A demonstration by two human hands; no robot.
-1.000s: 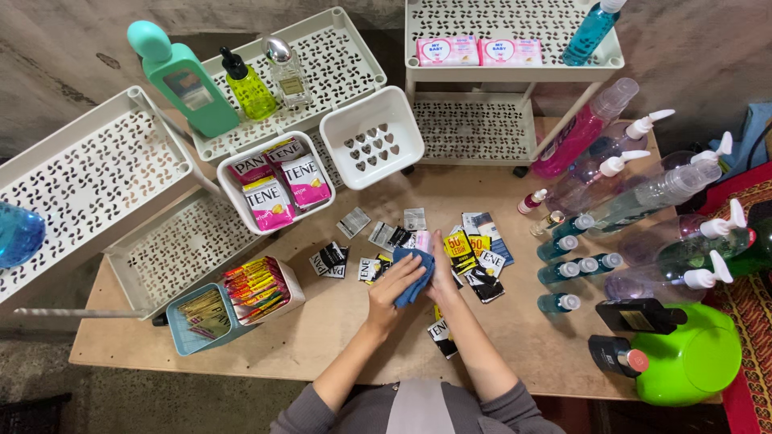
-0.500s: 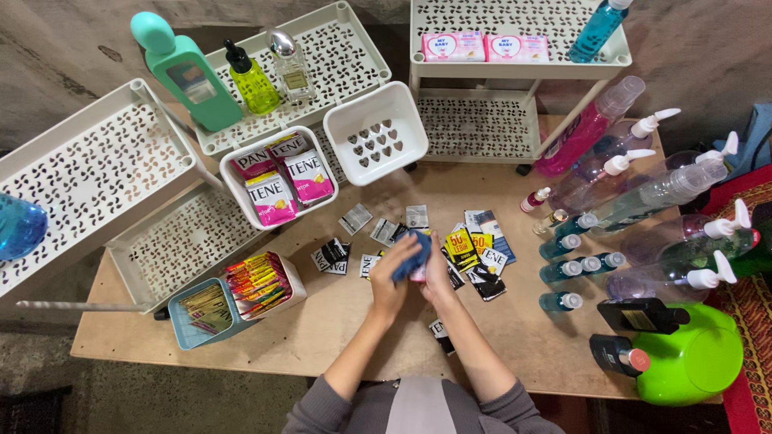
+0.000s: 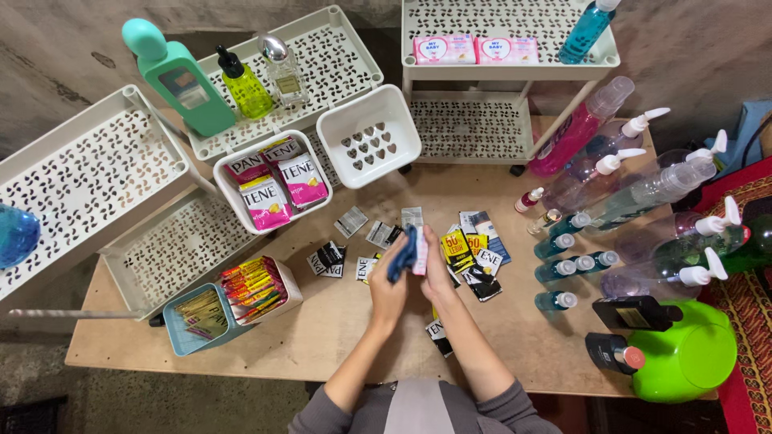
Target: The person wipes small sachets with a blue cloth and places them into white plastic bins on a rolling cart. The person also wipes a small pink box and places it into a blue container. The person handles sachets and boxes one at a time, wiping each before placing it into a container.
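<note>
Both hands, left (image 3: 392,277) and right (image 3: 434,269), pinch a blue sachet (image 3: 406,251) together; a loose grip could drop it among the scattered sachets (image 3: 470,253).

Pale wooden table (image 3: 338,337) — scattered sachets (image 3: 470,253), white baskets (image 3: 370,133), small teal bottles (image 3: 556,273), green jug (image 3: 683,354).

Blue bottle (image 3: 16,235) — cut off left.
</note>
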